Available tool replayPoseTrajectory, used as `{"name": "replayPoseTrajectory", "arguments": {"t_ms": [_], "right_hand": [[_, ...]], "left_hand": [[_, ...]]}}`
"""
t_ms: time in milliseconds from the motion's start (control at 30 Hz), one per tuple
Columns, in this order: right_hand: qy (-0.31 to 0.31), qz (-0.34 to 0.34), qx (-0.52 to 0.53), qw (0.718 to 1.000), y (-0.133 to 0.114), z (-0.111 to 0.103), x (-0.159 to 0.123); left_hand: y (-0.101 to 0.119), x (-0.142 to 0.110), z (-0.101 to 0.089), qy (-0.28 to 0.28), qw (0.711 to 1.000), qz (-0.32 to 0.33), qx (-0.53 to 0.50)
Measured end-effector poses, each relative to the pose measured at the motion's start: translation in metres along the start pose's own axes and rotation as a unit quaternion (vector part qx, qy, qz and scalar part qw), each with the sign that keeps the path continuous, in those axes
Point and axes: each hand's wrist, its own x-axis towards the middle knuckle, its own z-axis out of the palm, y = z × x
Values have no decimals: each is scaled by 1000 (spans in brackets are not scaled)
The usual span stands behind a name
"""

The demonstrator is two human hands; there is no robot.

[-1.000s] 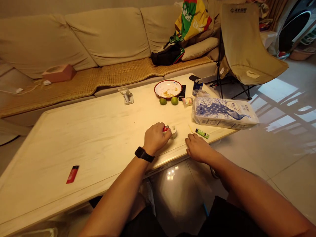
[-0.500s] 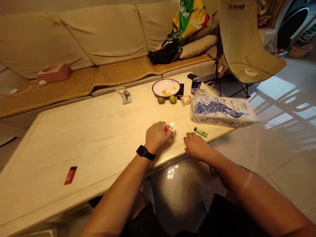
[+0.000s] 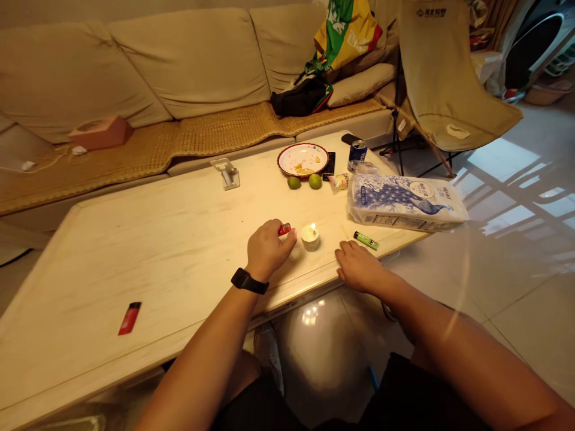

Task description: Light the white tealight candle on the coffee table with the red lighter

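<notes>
Since the earlier frame, the left hand (image 3: 268,250) has moved back from the candle (image 3: 310,238), which is now burning near the front edge of the table (image 3: 175,239), toward its right end. Its fingers are closed around a red lighter (image 3: 284,229), just beside the candle. The right hand (image 3: 358,265) rests on the front edge, fingers bent and close together, near the green lighter (image 3: 366,240).

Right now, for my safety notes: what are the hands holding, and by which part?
The left hand holds a red lighter by its body; the right hand holds nothing visible.
</notes>
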Motion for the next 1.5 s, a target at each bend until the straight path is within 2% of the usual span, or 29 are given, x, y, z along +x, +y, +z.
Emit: {"name": "replayPoseTrajectory", "arguments": {"t_ms": [167,300,433,1500], "right_hand": [[2,0,4,1000,0,0,0],[-8,5,15,1000,0,-1,0],[-12,3,15,1000,0,-3,-1],[5,2,13,1000,-1,-3,-1]], "left_hand": [[-15,-4,-9,-6,999,-41,-5],[-23,-6,-12,-17,994,-94,-57],[-27,-7,-13,-27,990,-113,-85],[-28,-10,-11,-36,995,-80,-40]]}}
